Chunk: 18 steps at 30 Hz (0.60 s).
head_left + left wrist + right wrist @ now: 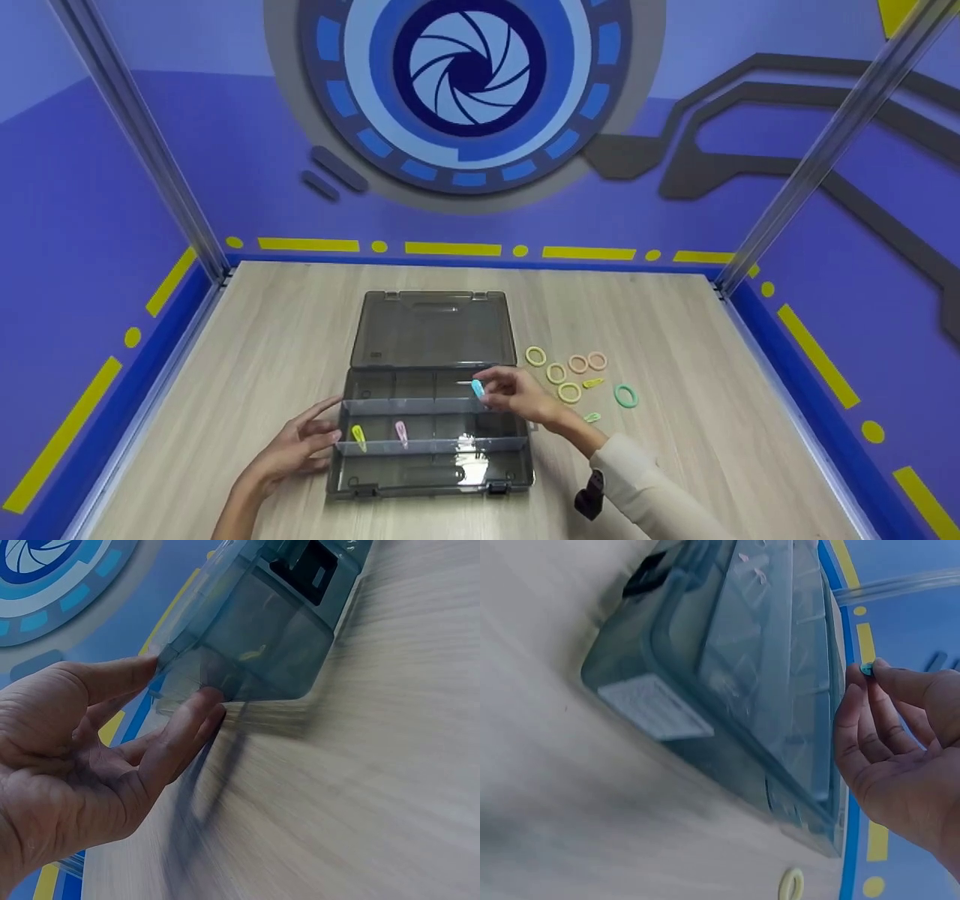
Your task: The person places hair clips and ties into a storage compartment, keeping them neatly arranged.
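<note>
A dark translucent compartment box (431, 491) lies with its lid (435, 330) folded back. Above its far right compartments, my right hand (517, 394) pinches a blue hair clip (478, 388) between thumb and fingertips; in the right wrist view only the clip's end (867, 669) shows. My left hand (296, 442) is at the box's left side, its fingertips touching the wall with fingers fairly straight. The left wrist view shows them at the box's corner (277, 652). Inside the middle row lie a yellow hair clip (359, 438) and a pink hair clip (401, 433).
Right of the box are several yellow rings (556, 373), peach rings (597, 361) and a green ring (626, 396). A yellow clip (593, 383) and a green clip (592, 418) lie among them. Blue panels (480, 217) enclose the wooden table (660, 330).
</note>
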Tool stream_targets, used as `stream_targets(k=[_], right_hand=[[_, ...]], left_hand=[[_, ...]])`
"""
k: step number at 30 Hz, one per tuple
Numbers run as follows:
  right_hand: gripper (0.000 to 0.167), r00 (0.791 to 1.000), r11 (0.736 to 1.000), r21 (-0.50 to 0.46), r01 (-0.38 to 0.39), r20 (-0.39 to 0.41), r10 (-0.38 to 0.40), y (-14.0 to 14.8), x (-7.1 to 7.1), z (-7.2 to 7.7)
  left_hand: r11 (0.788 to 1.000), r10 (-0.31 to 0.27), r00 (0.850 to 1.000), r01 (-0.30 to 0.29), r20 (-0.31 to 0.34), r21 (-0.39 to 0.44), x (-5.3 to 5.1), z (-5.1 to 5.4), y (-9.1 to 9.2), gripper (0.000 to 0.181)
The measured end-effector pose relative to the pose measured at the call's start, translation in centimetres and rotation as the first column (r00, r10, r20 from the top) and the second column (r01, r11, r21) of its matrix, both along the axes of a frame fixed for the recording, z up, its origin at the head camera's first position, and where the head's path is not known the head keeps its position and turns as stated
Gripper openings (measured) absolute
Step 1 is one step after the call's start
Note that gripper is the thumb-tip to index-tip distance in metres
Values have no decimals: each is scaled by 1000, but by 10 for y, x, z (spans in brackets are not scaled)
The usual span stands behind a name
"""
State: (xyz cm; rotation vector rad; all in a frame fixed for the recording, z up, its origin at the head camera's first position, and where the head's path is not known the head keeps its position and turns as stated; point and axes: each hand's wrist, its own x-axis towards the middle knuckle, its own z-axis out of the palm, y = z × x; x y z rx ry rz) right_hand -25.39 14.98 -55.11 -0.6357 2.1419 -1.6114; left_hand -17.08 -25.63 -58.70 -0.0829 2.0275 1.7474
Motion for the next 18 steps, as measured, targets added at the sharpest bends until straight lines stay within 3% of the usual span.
stream_targets(k=[10,18], right_hand=[[33,1000,999,-36,5,-21,-6,-28,8,-13],[27,991,998,59,33,-130,-25,-46,15,-21]], left_hand=[[1000,12,1000,-12,-8,-20,1,-2,1,74],[1000,4,1000,-4,-6,-16,1,-3,0,73]])
